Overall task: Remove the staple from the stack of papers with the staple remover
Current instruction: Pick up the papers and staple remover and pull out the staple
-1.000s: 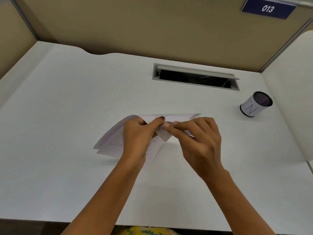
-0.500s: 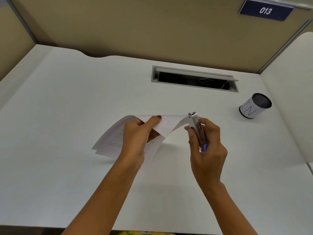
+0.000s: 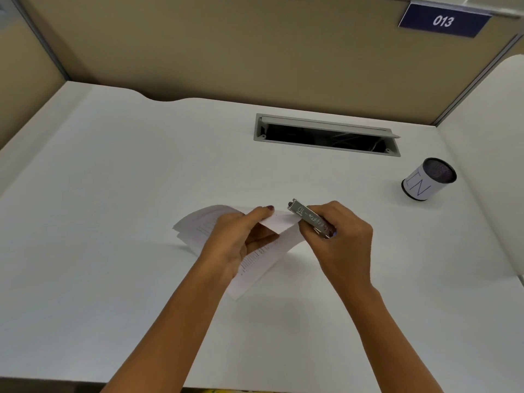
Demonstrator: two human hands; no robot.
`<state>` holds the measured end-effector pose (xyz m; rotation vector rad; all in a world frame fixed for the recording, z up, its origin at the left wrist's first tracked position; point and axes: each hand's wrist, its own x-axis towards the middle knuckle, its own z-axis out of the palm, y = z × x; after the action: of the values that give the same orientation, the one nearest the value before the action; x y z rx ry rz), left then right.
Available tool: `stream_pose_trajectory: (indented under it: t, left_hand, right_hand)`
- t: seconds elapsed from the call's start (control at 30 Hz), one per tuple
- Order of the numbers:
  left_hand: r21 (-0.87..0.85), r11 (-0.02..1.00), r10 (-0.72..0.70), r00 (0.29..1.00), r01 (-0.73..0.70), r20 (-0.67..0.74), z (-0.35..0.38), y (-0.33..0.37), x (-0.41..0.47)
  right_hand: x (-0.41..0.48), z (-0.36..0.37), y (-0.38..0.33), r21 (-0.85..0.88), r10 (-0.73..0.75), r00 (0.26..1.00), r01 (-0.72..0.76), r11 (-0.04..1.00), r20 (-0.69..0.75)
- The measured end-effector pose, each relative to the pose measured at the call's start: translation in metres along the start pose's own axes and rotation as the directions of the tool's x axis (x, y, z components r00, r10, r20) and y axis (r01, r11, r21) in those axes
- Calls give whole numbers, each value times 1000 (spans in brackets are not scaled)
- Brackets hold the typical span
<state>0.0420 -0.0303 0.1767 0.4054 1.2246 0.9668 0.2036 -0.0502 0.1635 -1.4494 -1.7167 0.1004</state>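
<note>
A stack of printed white papers (image 3: 263, 253) is lifted off the white desk (image 3: 113, 194) at its right corner. My left hand (image 3: 238, 239) pinches that raised corner between thumb and fingers. My right hand (image 3: 340, 236) grips a silver metal staple remover (image 3: 307, 218), which lies tilted with its far end pointing up and left. The tool's lower side touches the paper corner just right of my left thumb. The staple itself is too small to see.
A white cylindrical cup (image 3: 428, 180) with a dark mesh inside stands at the right. A grey cable slot (image 3: 326, 134) is set in the desk behind the papers. Tan partition walls close the back and sides, with a blue "013" sign (image 3: 443, 21).
One second ago both hands met at the paper corner. My right hand then lifted the staple remover upright, and now it has tilted the tool down against the corner.
</note>
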Motion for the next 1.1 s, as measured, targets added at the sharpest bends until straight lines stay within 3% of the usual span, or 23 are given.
stream_pose_trajectory:
  t: [0.07, 0.1, 0.13, 0.2, 0.23, 0.3, 0.37, 0.47, 0.53, 0.67, 0.77, 0.93, 1.1]
  left_hand:
    - [165, 974, 177, 978, -158, -110, -2, -2, 0]
    - [285, 923, 314, 933, -257, -174, -3, -4, 0]
    - [411, 841, 461, 864, -351, -205, -3, -4, -2]
    - [652, 588, 700, 704, -479, -114, -4, -5, -4]
    - [732, 461, 750, 661, -502, -19, -5, -6, -3]
    - [813, 283, 717, 675, -510, 174, -5, -3, 0]
    - [815, 214, 644, 705, -539, 297, -1, 1, 1]
    - [749, 269, 641, 693, -605, 329, 4, 3, 1]
    - [753, 273, 664, 683, -599, 303, 5, 3, 1]
    - [721, 392, 674, 712, -571, 197, 5, 3, 1]
    - [687, 481, 662, 739, -545, 122, 7, 1, 1]
    - [601, 645, 579, 815, -471, 17, 10, -10, 4]
    - [341, 851, 424, 906, -400, 4, 13, -18, -2]
  right_hand:
    - [6, -4, 0, 24, 21, 999, -22, 999, 41]
    - [9, -6, 1, 40, 36, 997, -38, 998, 62]
    - [13, -8, 2, 53, 52, 995, -56, 997, 88]
    - [21, -12, 5, 74, 87, 983, -99, 992, 160]
    - [25, -14, 7, 86, 101, 973, -121, 989, 207]
    - [32, -17, 11, 114, 117, 948, -156, 981, 297]
    - [40, -20, 14, 129, 113, 920, -173, 977, 374]
    - [50, -21, 17, 121, 115, 890, -186, 975, 441]
    - [52, -20, 16, 121, 120, 905, -184, 975, 408]
    - [41, -13, 6, 159, 152, 975, -178, 971, 164]
    - [22, -3, -5, 258, 203, 978, -206, 944, 40]
    - [-9, 16, -16, 343, 290, 955, -293, 892, 61]
    - [-18, 26, -23, 446, 401, 907, -414, 794, 129]
